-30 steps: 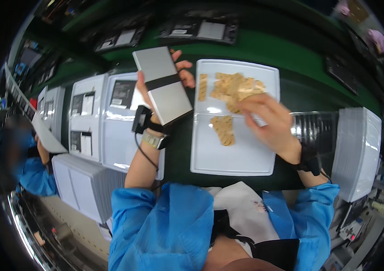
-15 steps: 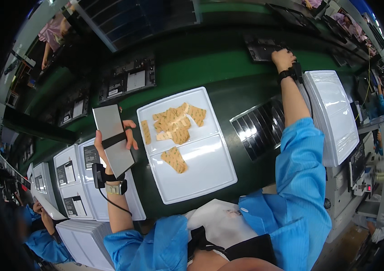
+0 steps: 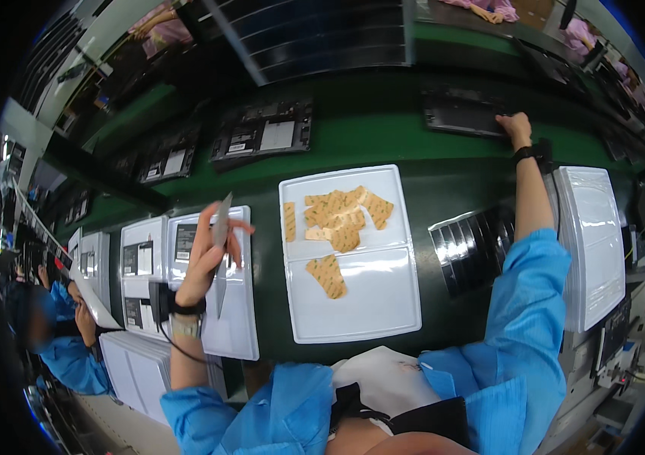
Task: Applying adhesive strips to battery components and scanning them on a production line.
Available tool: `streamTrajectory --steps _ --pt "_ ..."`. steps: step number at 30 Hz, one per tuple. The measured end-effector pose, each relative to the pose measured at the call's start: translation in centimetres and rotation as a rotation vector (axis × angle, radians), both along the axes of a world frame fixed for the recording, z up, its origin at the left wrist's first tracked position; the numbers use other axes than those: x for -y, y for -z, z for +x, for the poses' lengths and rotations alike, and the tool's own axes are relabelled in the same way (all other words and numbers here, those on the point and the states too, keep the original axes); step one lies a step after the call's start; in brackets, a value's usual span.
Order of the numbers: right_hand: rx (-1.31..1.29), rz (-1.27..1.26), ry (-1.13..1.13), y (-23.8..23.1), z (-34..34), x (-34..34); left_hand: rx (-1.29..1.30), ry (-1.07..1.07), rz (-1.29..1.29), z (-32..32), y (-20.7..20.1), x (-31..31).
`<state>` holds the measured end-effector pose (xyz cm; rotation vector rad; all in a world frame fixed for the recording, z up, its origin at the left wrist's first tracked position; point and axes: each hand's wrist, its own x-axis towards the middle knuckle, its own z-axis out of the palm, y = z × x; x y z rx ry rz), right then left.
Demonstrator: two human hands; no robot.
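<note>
My left hand (image 3: 201, 265) is closed around a flat grey battery pack (image 3: 221, 231), now seen almost edge-on over the left trays. At the far right, my right hand (image 3: 518, 129) pinches the near right corner of a dark laptop chassis (image 3: 463, 116) on the green surface. Its thumb and fingers are closed on that edge. Between my arms lies a white plastic tray (image 3: 357, 311). Tan patterned paper pieces (image 3: 345, 212) are heaped in its far half, and a single tan piece (image 3: 328, 277) lies in its near half.
Other opened laptop chassis (image 3: 265, 133) stand along the green belt (image 3: 368, 121). White trays with black-labelled parts (image 3: 139, 258) are at left, and a wrapped tray stack (image 3: 592, 243) is at right. Black strips (image 3: 470, 243) lie beside my right forearm. A co-worker (image 3: 68, 341) works at far left.
My left hand has turned the battery pack from face-up to edge-on. My right hand has drawn the laptop chassis nearer. The whole view has shifted, with the scene sliding rightward.
</note>
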<state>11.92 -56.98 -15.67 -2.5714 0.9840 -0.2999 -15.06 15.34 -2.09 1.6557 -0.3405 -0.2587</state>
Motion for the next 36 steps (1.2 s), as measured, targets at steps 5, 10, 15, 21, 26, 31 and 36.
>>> streamTrajectory --steps 5,10,15,21,26,31,36 --pt "0.143 0.037 -0.260 0.3 -1.7 -14.2 0.168 0.175 0.414 8.4 -2.9 5.9" --pt "0.542 -0.128 -0.533 -1.9 -4.8 -21.0 0.628 0.181 0.909 16.0 -3.2 14.2" --pt "0.522 0.682 -0.918 -11.5 -11.7 -27.5 0.909 0.318 0.799 19.0 -2.3 21.7" --pt "0.572 0.430 -0.562 -6.7 -10.3 -20.2 1.011 -0.008 0.967 23.4 9.8 24.8" --pt "0.519 0.474 -0.351 -1.7 -9.4 -14.2 0.862 0.041 0.696 20.4 11.2 24.9" --pt "0.500 0.518 -0.522 -2.8 -7.2 -15.5 0.540 -0.070 0.323 21.5 10.6 24.8" --pt "0.352 0.351 -0.804 -6.3 -5.4 -20.2 0.432 -0.115 0.174 21.9 8.9 22.9"
